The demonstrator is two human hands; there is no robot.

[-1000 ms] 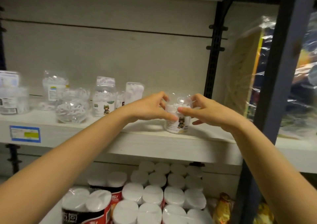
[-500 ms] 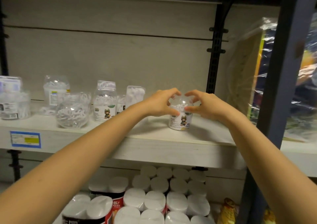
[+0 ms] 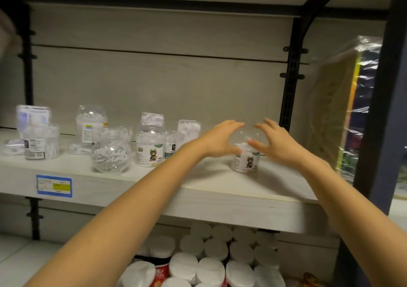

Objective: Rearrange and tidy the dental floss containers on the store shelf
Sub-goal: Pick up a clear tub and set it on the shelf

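A small clear floss jar with a cartoon label [image 3: 245,162] stands upright on the white shelf [image 3: 220,201], right of the middle. My left hand [image 3: 219,140] and my right hand [image 3: 276,142] hover on either side of its domed top, fingers spread, thumbs close to the jar's front. Neither hand grips it. Further left stand a matching labelled jar [image 3: 149,147], a flat pack of floss picks [image 3: 188,130], a round globe jar [image 3: 110,155], a tall tub [image 3: 90,123] and a square jar [image 3: 40,142].
A blue price tag [image 3: 54,185] is stuck on the shelf's front edge. Several white paper rolls [image 3: 198,264] fill the level below. Plastic-wrapped goods [image 3: 343,110] lean at the right behind a dark post [image 3: 378,121]. A black slotted upright [image 3: 290,88] runs behind the jar.
Both hands carried the jar slightly back and right, set it on the shelf, and have opened their fingers off its top. The other containers stayed put.
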